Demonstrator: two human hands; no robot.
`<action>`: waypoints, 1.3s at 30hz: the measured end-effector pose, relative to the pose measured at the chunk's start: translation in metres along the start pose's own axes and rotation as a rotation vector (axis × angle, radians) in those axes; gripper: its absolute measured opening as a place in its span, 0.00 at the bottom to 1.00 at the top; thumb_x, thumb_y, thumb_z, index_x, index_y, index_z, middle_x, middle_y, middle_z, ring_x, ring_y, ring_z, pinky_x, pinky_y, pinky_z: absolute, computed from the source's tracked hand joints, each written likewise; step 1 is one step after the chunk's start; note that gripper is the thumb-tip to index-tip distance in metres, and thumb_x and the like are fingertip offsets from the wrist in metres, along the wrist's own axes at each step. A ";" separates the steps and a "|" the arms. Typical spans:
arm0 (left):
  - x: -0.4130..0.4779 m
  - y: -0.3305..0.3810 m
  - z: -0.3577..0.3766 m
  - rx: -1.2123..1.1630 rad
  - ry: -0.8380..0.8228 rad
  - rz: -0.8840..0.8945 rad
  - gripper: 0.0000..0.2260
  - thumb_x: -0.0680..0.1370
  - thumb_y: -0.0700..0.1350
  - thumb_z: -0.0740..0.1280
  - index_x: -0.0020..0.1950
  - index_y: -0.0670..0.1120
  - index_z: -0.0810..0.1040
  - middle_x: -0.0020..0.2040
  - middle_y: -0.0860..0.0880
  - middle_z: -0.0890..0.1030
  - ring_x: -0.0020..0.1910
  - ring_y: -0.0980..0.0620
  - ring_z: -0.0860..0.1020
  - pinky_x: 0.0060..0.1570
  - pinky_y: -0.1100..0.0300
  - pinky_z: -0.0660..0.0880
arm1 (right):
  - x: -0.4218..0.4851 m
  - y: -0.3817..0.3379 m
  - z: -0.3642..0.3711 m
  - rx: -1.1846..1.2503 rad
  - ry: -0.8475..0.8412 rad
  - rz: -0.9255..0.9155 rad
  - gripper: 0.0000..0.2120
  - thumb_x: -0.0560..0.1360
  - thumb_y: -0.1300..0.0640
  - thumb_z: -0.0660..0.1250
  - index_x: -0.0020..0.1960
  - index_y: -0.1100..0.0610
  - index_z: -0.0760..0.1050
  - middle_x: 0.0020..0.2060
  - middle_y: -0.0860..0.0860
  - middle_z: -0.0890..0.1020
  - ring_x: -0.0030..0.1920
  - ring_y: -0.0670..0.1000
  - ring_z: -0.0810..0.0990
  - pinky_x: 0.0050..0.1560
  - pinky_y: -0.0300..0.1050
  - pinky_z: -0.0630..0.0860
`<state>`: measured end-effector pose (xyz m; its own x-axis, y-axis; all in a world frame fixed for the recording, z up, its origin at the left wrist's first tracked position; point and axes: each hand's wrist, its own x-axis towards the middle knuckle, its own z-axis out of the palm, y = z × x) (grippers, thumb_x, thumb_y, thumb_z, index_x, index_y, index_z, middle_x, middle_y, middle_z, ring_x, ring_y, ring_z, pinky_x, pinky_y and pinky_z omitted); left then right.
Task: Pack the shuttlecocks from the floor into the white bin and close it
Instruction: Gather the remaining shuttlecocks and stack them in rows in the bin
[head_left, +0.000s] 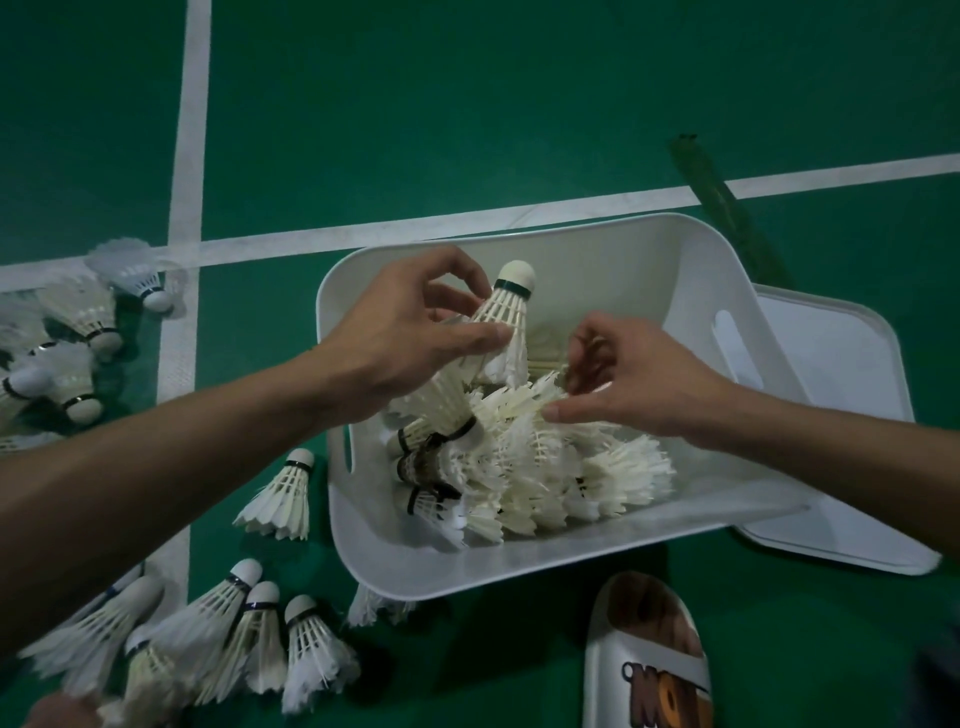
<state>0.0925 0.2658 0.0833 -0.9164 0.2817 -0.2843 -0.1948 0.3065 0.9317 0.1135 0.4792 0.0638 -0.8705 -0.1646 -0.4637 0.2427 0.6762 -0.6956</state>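
The white bin (519, 571) stands open on the green floor (519, 104), just below the place where two white lines (189, 156) cross. Its lid (841, 415) lies flat on the floor at the bin's right side, and the lid's left edge is hidden under the bin. Inside, a pile of shuttlecocks (545, 467) fills the near half of the bin from the left wall to the right wall. Their corks are mostly toward the left wall.

The left hand (410, 332) is above the far left corner of the bin. It pinches one shuttlecock (506, 317) by the feather skirt between thumb and fingers, with the cork pointing up. The right hand (639, 384) is over the middle of the bin. Its fingers are curled into the top feathers of the pile and its thumb is under them, so it grips the pile.

A single shuttlecock (283, 499) lies on the floor just beside the bin's left wall. A near group (234, 639) lies by the near left corner, and a far group (67, 353) lies well to the left, on a white line. A slipper (644, 660) is near the bin's near wall. Behind the far right corner lies a dark green long thing (727, 208), perhaps a tube; the view there is dim.
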 end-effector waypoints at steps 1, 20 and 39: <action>0.000 0.001 0.002 -0.030 0.008 0.004 0.12 0.68 0.39 0.75 0.47 0.46 0.76 0.46 0.46 0.84 0.44 0.49 0.83 0.49 0.49 0.80 | -0.001 -0.004 0.005 0.077 -0.011 -0.023 0.24 0.59 0.53 0.82 0.47 0.56 0.72 0.40 0.51 0.84 0.42 0.51 0.84 0.47 0.51 0.82; 0.006 0.006 -0.001 -0.226 0.106 -0.002 0.15 0.68 0.40 0.73 0.52 0.42 0.74 0.44 0.46 0.85 0.41 0.52 0.83 0.42 0.62 0.77 | -0.006 -0.003 0.009 0.109 -0.177 0.085 0.35 0.64 0.66 0.78 0.61 0.44 0.65 0.49 0.56 0.78 0.38 0.52 0.81 0.41 0.51 0.82; 0.003 -0.015 0.005 0.023 -0.038 -0.070 0.12 0.69 0.40 0.74 0.49 0.46 0.75 0.47 0.49 0.84 0.43 0.54 0.83 0.42 0.59 0.80 | 0.007 0.036 -0.003 -0.080 0.128 0.121 0.13 0.70 0.44 0.73 0.40 0.54 0.83 0.37 0.51 0.85 0.37 0.50 0.85 0.44 0.51 0.82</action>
<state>0.0942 0.2667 0.0673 -0.8867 0.2932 -0.3575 -0.2497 0.3472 0.9039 0.1148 0.5050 0.0369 -0.8858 0.0111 -0.4640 0.3185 0.7416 -0.5904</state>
